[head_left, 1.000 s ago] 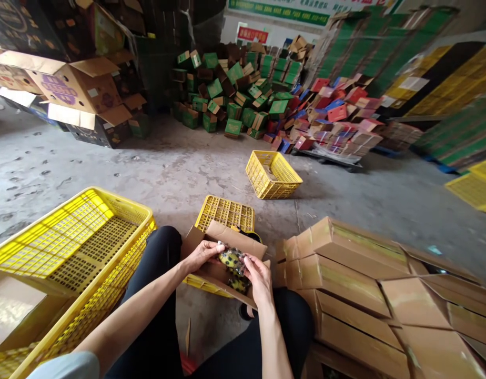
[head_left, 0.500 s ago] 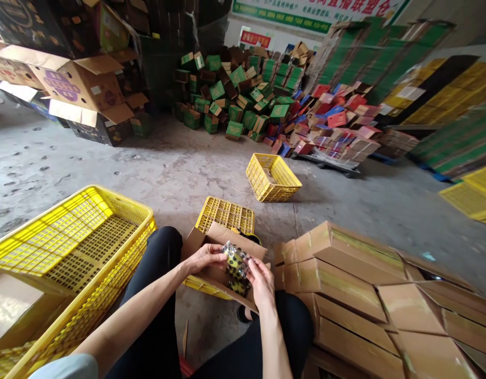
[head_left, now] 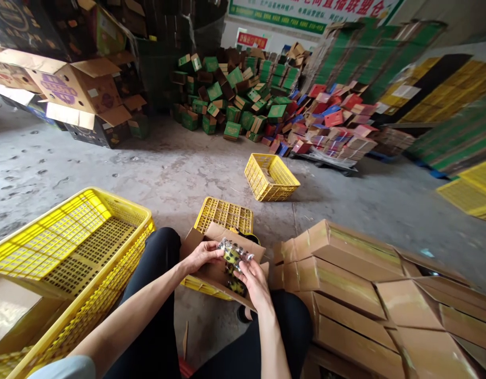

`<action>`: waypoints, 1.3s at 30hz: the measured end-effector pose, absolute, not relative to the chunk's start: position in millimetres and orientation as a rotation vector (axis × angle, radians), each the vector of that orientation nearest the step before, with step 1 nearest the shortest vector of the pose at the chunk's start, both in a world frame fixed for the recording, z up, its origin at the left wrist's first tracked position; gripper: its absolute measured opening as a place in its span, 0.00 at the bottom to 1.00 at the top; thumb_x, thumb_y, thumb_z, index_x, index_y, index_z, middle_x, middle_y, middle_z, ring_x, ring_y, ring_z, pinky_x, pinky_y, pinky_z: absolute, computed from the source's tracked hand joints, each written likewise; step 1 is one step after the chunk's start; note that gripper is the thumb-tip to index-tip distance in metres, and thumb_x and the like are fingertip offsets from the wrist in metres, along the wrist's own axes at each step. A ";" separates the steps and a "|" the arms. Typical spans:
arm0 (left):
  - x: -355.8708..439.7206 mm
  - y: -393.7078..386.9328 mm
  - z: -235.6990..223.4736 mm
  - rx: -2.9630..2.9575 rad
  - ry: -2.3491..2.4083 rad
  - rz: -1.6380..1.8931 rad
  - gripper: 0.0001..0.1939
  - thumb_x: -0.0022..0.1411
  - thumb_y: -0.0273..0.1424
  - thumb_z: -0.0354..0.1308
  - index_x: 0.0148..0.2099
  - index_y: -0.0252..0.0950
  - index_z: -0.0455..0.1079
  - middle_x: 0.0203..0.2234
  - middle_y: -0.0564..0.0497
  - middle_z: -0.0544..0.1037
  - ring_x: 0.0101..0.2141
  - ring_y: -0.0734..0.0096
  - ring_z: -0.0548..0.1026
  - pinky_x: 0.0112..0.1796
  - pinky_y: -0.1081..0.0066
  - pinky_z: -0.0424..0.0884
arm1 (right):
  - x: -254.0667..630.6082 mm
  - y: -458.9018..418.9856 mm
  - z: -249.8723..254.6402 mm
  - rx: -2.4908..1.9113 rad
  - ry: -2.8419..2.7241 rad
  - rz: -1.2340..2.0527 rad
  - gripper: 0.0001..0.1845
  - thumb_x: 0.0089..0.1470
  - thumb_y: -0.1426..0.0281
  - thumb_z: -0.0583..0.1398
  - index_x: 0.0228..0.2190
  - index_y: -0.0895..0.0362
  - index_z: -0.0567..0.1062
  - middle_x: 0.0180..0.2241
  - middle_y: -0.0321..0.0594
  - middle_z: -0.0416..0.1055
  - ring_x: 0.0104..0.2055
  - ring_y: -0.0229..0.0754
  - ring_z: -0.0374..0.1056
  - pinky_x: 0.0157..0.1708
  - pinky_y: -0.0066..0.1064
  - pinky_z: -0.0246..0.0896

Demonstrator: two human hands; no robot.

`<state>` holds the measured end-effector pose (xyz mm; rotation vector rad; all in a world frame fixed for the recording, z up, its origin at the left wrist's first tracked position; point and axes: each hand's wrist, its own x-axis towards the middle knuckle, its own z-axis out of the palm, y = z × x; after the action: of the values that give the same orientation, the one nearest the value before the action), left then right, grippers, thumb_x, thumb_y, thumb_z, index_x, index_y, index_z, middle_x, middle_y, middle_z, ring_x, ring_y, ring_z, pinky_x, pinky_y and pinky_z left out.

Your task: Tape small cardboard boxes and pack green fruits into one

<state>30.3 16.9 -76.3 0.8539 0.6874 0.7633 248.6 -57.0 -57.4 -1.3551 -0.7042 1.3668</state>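
Observation:
Both my hands hold a small clear-wrapped yellow-and-black packet (head_left: 234, 253) over an open brown cardboard box (head_left: 221, 274) that rests on my lap. My left hand (head_left: 202, 255) pinches the packet's left end. My right hand (head_left: 255, 280) grips its right side from below. More yellow-and-black packets (head_left: 237, 285) lie inside the box. An upturned yellow crate (head_left: 225, 213) sits just beyond the box.
A large yellow plastic crate (head_left: 75, 239) stands at my left. Stacked flat cardboard boxes (head_left: 357, 295) lie at my right. A small yellow crate (head_left: 271, 177) sits on the concrete floor ahead. Piles of green (head_left: 235, 95) and red boxes (head_left: 333, 123) fill the back.
The packet has been lifted slightly and turned flatter between my hands. My right hand shifted a little left and up. The view barely moved.

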 end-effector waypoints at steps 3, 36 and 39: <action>30.5 16.2 -77.2 0.878 0.675 0.746 0.30 0.50 0.45 0.80 0.51 0.35 0.82 0.46 0.42 0.85 0.42 0.61 0.83 0.43 0.69 0.76 | 248.2 -56.2 -62.9 -1.367 -0.686 1.406 0.33 0.37 0.52 0.79 0.44 0.53 0.82 0.46 0.45 0.83 0.48 0.54 0.80 0.46 0.44 0.81; 32.3 16.8 -82.4 0.645 0.598 0.735 0.32 0.48 0.38 0.82 0.53 0.33 0.79 0.44 0.43 0.85 0.39 0.64 0.83 0.45 0.64 0.77 | 252.1 -62.0 -51.6 -1.245 -0.971 1.268 0.30 0.48 0.60 0.75 0.54 0.42 0.82 0.72 0.34 0.61 0.76 0.57 0.53 0.73 0.50 0.52; 32.0 18.5 -84.3 0.654 0.604 0.776 0.32 0.47 0.36 0.83 0.53 0.34 0.79 0.44 0.44 0.85 0.38 0.65 0.83 0.44 0.65 0.77 | 252.7 -62.4 -51.6 -1.276 -0.822 1.264 0.36 0.51 0.57 0.73 0.62 0.39 0.75 0.70 0.36 0.65 0.73 0.56 0.58 0.68 0.52 0.63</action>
<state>32.0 18.5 -84.3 0.6544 0.6035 0.7759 252.7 -62.4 -51.6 -1.2763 -0.8223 1.2643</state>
